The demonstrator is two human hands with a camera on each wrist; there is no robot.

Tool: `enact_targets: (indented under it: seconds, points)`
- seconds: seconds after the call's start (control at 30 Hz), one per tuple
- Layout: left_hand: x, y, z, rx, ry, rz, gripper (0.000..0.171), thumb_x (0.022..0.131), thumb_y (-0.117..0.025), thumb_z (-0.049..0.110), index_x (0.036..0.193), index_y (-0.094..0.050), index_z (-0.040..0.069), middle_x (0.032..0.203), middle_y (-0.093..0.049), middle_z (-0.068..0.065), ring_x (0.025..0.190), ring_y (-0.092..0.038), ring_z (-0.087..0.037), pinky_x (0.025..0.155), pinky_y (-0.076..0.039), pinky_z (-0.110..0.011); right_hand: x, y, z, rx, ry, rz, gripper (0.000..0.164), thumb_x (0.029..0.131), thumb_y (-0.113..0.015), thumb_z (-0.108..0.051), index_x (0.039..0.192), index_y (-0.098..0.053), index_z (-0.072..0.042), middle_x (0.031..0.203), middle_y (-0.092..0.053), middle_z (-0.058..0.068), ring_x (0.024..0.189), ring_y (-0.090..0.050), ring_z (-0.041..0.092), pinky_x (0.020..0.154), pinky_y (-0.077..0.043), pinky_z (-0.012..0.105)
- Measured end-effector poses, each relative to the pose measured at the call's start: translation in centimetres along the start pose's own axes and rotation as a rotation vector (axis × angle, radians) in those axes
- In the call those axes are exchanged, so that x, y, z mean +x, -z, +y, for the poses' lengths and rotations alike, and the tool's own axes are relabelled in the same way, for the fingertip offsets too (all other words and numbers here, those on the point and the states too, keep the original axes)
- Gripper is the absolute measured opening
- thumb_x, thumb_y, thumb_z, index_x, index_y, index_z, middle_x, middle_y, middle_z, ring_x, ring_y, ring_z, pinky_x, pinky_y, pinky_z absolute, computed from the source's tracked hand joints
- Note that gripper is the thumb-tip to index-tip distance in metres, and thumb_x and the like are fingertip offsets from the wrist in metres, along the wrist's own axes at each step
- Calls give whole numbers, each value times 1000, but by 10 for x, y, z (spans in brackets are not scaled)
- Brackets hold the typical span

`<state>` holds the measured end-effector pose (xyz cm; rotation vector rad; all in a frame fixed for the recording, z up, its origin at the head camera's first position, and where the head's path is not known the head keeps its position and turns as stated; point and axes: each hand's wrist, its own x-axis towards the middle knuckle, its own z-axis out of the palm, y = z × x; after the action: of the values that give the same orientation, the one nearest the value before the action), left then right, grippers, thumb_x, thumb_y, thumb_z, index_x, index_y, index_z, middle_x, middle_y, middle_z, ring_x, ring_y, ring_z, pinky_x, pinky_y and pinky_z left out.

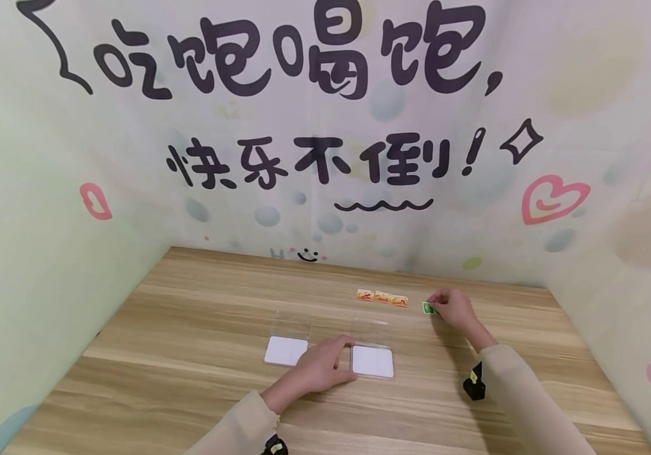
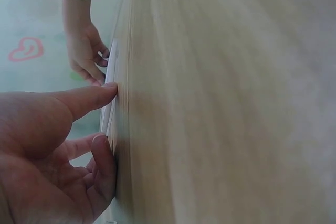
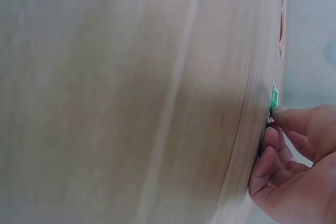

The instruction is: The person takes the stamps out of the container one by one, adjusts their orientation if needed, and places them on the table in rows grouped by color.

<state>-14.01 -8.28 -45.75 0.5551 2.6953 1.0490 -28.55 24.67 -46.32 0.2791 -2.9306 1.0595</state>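
Note:
My left hand (image 1: 321,365) is at the left side of a flat clear plastic case (image 1: 373,361) with a white base and a raised transparent lid. The thumb and index finger hold that side at its near and far corners; the other fingers are curled in the left wrist view. Farther back on the right, my right hand (image 1: 454,308) pinches at small green stamp-like pieces (image 1: 428,308) on the table. In the right wrist view the thumb touches the green piece (image 3: 274,98), and the fingers hide part of what lies beneath.
Another clear case with a white base (image 1: 285,351) stands open to the left. A row of orange stamp-like pieces (image 1: 382,297) lies behind the cases. The wooden table (image 1: 189,316) meets a printed backdrop (image 1: 303,227) at its rear edge.

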Motion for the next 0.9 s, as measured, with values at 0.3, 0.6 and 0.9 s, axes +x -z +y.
enact_targets:
  seconds: [0.3, 0.6, 0.9]
  points:
    - [0, 0, 2, -11, 13, -4, 58, 92, -83, 28, 141, -58, 9, 77, -51, 4, 62, -43, -8, 55, -35, -25, -1, 1, 2, 4, -20, 3, 10, 98, -64, 4, 99, -73, 9, 92, -71, 20, 76, -55, 22, 63, -44, 28]
    - [0, 2, 4, -101, 52, -23, 59, 92, -82, 25, 142, -58, 5, 75, -53, 3, 60, -45, -9, 55, -35, -25, -8, 5, -3, 16, -20, 15, 11, 98, -64, 3, 100, -73, 9, 92, -71, 21, 74, -54, 21, 62, -43, 28]
    - [-1, 5, 0, -179, 29, -19, 51, 93, -79, 18, 137, -60, -1, 72, -52, 2, 59, -44, -9, 54, -35, -23, -18, 6, -17, -25, 8, 37, 11, 98, -66, 0, 99, -73, 8, 94, -71, 23, 85, -61, 30, 66, -45, 32]
